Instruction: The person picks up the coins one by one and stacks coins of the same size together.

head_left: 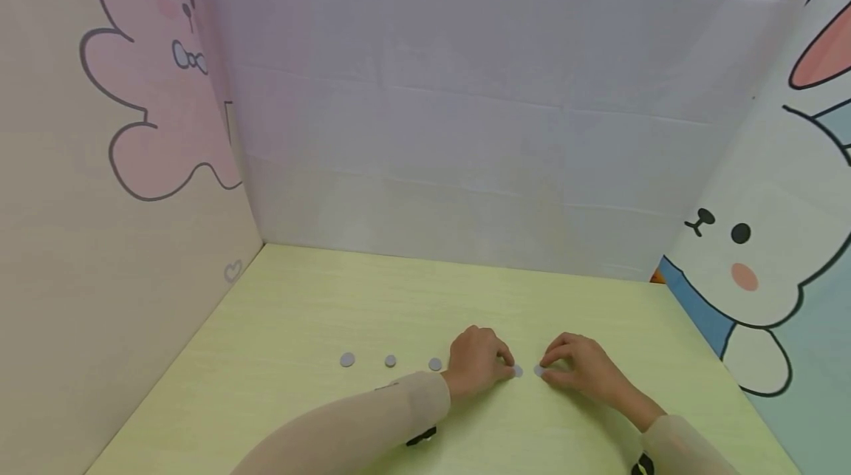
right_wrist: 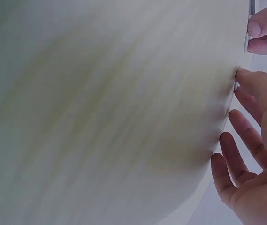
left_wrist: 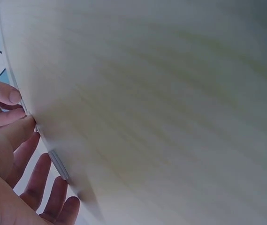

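Note:
My left hand [head_left: 476, 361] pinches a small flat grey disc [head_left: 518, 371] at its right edge between thumb and index finger, on the table. Facing it, my right hand [head_left: 583, 369] pinches another grey disc [head_left: 538, 371] between thumb and fingertips. A narrow gap separates these two discs. Just left of my left hand lies a third grey disc [head_left: 435, 364]. In the left wrist view a grey disc [left_wrist: 58, 165] shows edge-on beside the left fingers. The right wrist view shows only a thin edge of the disc [right_wrist: 236, 85] at the right fingertips.
Farther left, a smaller disc [head_left: 390, 361] and a larger disc [head_left: 347, 360] lie in the same row on the pale yellow table [head_left: 279, 312]. A white curtain [head_left: 452, 128] hangs behind. Cartoon-printed panels [head_left: 744, 290] stand at both sides.

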`<state>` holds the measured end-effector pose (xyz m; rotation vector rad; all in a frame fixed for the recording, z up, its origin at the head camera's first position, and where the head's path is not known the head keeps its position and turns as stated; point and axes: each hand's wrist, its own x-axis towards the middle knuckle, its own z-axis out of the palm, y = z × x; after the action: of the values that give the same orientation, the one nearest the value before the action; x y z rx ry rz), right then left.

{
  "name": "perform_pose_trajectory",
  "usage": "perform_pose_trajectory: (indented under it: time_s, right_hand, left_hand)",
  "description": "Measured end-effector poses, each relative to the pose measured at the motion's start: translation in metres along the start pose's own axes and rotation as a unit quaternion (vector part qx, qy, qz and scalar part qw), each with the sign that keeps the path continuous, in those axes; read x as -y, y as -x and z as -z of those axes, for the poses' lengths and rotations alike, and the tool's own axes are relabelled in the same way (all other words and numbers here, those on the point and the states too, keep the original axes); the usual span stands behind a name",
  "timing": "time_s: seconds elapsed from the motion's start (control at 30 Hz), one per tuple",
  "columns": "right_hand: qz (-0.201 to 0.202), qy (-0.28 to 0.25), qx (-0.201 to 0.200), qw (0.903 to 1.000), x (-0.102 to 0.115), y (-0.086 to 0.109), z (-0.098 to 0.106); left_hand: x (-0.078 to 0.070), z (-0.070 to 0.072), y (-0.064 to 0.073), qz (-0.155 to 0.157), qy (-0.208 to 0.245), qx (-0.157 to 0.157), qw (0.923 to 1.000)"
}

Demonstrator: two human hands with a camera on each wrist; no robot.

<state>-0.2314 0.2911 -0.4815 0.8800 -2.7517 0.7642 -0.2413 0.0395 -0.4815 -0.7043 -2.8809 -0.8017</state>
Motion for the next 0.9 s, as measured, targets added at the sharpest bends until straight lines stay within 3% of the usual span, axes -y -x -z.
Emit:
perform_pose_trajectory:
  time_s: [0.57, 0.9]
  right_hand:
    - [0.014, 0.008, -0.012, 0.9998, -0.0002, -0.0024, -0.0025]
    - [0.034, -0.029, -0.029, 0.9986, 0.0084, -0.0092, -0.0073]
  left_hand:
    - [-0.0010, 0.0016, -0.0005, 0.003, 0.000, 0.005, 1.0000]
    - [-0.0012, 0.0053, -0.0023, -0.010, -0.012, 0.003, 0.9999]
